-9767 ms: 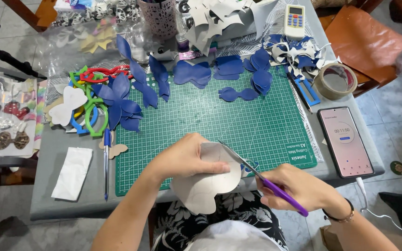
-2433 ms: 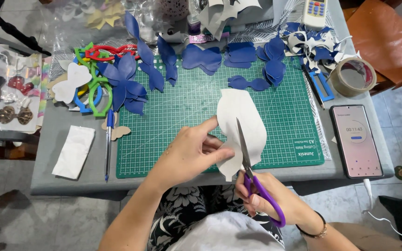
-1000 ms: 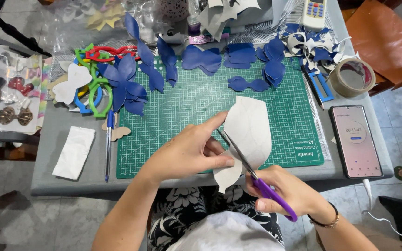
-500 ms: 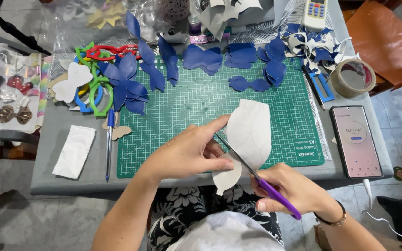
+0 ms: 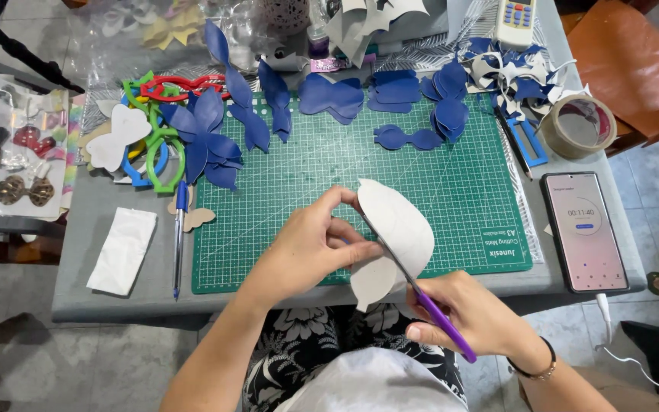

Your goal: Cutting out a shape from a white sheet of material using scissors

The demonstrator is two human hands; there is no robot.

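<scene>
While a pile of blue cut shapes already lies at the far left of the green cutting mat, the left hand pinches a white sheet above the mat's near edge. Its rounded outline looks partly cut, I judge. Further right, the right hand grips purple-handled scissors, blades biting the sheet.
</scene>
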